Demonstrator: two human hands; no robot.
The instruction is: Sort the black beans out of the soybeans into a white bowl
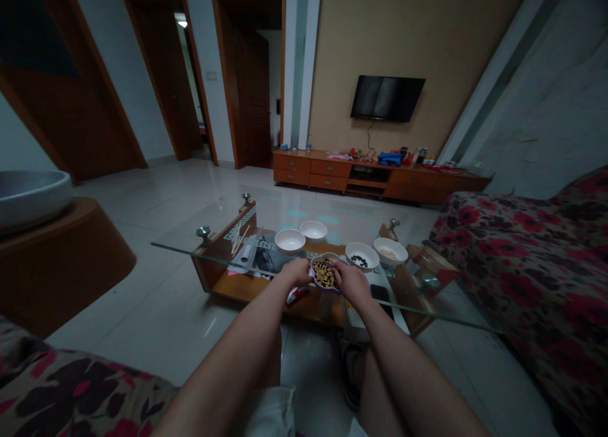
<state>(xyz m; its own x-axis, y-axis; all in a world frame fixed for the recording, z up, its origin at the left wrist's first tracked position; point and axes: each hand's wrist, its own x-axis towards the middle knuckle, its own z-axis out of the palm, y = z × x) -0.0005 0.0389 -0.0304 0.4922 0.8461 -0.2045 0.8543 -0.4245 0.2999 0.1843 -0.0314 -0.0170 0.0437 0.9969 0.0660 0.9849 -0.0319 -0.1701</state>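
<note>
A small purple-rimmed dish [325,275] full of mixed yellow and black beans is at the near edge of the glass table. My left hand [297,272] grips its left rim, fingers closed. At the dish's right side is my right hand [352,281], its fingertips bent together over the beans; whatever they pinch is too small to make out. Just beyond on the right, a white bowl [361,257] contains some black beans, and another white bowl [390,252] has pale pieces in it. Two more white bowls, one nearer [290,241] and one farther [313,230], show bare insides.
The glass tabletop [190,252] has a sharp front edge running under my forearms. A dark phone [381,294] and papers lie to the right, chopsticks [240,237] and a paper roll to the left. Floral sofas flank me; a television cabinet [327,171] stands across the room.
</note>
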